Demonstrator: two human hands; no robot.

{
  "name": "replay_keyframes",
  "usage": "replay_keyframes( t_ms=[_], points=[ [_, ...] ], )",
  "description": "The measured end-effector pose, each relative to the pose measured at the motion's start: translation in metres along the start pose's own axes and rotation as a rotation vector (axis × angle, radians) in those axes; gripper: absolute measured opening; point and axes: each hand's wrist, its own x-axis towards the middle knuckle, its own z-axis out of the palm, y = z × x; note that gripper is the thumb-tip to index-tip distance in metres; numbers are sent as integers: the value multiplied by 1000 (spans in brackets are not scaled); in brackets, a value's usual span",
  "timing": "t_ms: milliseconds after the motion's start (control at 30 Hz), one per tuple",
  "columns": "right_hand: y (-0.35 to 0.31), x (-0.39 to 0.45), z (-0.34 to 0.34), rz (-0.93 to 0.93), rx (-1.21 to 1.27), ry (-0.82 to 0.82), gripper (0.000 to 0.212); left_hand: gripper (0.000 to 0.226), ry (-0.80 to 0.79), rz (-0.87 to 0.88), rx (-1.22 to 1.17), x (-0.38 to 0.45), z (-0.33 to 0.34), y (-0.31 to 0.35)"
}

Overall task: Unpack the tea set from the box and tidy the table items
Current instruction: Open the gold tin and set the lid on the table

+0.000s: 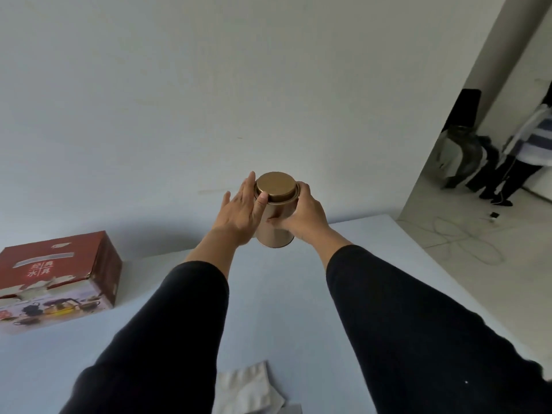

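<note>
Centrally, gold tin [276, 210] upright, lid on, gripped between both hands; right hand [301, 215] wraps its side; left hand [242, 212] flat against it, fingers spread, thumb at lid edge; red box [56, 279] at left on table [268, 279], white characters, only 水 clearly legible; paper [248, 389] bottom centre.
</note>
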Motion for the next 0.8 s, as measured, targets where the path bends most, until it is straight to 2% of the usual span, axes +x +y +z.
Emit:
replay_keyframes(
  t_ms=[67,167,300,800],
  points=[
    [13,7,-15,17,-19,16,93,62,-13,-3,-38,14,14,11],
    [38,17,-37,55,-32,31,93,80,-83,58,15,32,39,27],
    [78,38,-56,88,-49,17,92,65,-125,17,-47,60,77,45],
    [224,144,-57,155,-30,-200,87,66,-165,-178,-87,137,223,52]
  ],
)
